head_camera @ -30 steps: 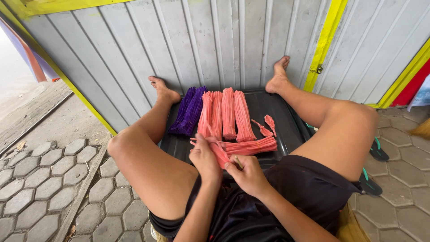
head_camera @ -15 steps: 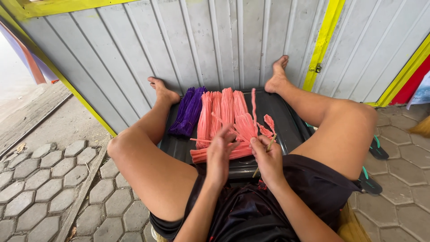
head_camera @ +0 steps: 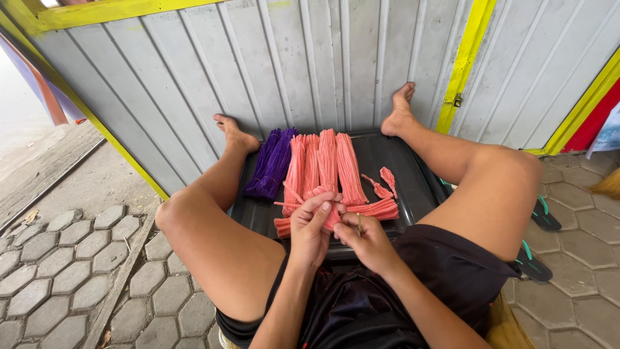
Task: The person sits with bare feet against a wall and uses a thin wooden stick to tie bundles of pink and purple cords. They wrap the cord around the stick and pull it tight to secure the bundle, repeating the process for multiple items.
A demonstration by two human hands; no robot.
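Seen from above, between bare legs: left hand (head_camera: 311, 227) pinching pink fuzzy sticks (head_camera: 326, 216), right hand (head_camera: 365, 238) gripping a thin stick (head_camera: 359, 223), above a black tray (head_camera: 400, 174) bearing pink bundles (head_camera: 323, 165) and a purple bundle (head_camera: 272, 161).

Left hand (head_camera: 311, 227) covered the near end of the pink bundle (head_camera: 336, 216) it gripped, so where that bundle stopped couldn't be told. Thin stick (head_camera: 359, 223) pinched in the right hand (head_camera: 369, 242) was too small to identify; its lower part sat hidden inside the fingers. Just past the grip, the black tray (head_camera: 400, 174) had its near edge behind both hands and the shorts. Right of the grip, dark sandals (head_camera: 546, 216) were partly behind the thigh. Both forearms ran off the bottom edge.
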